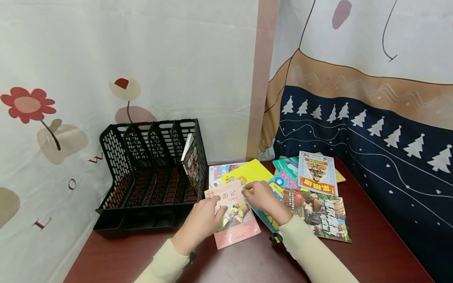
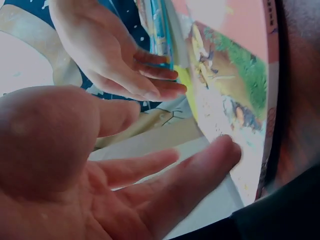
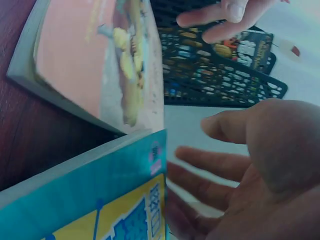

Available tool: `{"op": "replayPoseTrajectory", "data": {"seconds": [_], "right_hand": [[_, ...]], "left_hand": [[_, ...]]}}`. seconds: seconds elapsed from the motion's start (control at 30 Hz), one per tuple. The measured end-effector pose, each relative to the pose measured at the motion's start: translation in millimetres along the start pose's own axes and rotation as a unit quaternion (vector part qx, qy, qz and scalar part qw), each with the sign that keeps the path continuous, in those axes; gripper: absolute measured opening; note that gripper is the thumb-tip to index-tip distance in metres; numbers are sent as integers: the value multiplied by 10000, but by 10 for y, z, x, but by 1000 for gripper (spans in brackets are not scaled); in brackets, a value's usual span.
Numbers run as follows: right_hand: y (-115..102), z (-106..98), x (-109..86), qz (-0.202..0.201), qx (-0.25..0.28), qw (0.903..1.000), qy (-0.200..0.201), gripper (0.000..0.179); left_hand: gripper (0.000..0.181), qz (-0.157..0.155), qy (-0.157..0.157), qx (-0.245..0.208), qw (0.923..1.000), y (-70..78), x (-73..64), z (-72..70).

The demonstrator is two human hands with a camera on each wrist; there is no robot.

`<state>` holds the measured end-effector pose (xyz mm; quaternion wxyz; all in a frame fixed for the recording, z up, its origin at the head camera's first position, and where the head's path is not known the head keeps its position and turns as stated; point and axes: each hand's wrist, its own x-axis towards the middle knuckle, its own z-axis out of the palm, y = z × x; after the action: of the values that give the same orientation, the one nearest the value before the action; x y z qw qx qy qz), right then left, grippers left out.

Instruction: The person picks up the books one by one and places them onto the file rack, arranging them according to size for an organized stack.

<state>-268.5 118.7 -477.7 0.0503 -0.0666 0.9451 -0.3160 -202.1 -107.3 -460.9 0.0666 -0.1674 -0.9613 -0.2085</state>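
A pink paperback book (image 1: 238, 232) with a picture on its cover lies face up at the middle of the table, by the near edge of a book pile. Over its left side is my left hand (image 1: 202, 218), fingers extended and loose; in the left wrist view the tip of one finger (image 2: 225, 150) overlaps the cover. My right hand (image 1: 264, 199) hovers at the book's upper right corner, fingers relaxed. Below that hand, the right wrist view shows a teal book (image 3: 115, 165) beside the pink one. Neither hand grips anything.
To the left stands a black mesh file rack (image 1: 141, 220) with several slots; a dark-covered book (image 1: 192, 165) leans in its rightmost one. Yellow (image 1: 253, 173), blue-bordered (image 1: 318, 173) and brown-green (image 1: 329, 216) books overlap on the right. Printed curtains hang behind the table (image 1: 240, 267).
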Motion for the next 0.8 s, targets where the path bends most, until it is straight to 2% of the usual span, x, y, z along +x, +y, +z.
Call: {"op": "replayPoseTrajectory", "data": {"seconds": [0.13,0.23,0.43,0.57,0.8], "right_hand": [[-20,82,74,-48,-781,9969,14,39],[-52,124,123,-69,-1033,9946,-34,36],[-129,142,195,183,-920,9951,-317,41],[-131,125,226,404,-774,9953,-427,44],[-93,118,232,362,-719,9962,-335,38]], "left_hand": [[30,40,-146,231,9996,-7,-39,44],[26,99,-173,336,9992,-8,-55,70],[27,52,-216,360,9991,-17,-61,112],[23,-9,-87,313,9995,-36,-47,150],[20,-295,-3,97,9995,-35,-22,230]]}}
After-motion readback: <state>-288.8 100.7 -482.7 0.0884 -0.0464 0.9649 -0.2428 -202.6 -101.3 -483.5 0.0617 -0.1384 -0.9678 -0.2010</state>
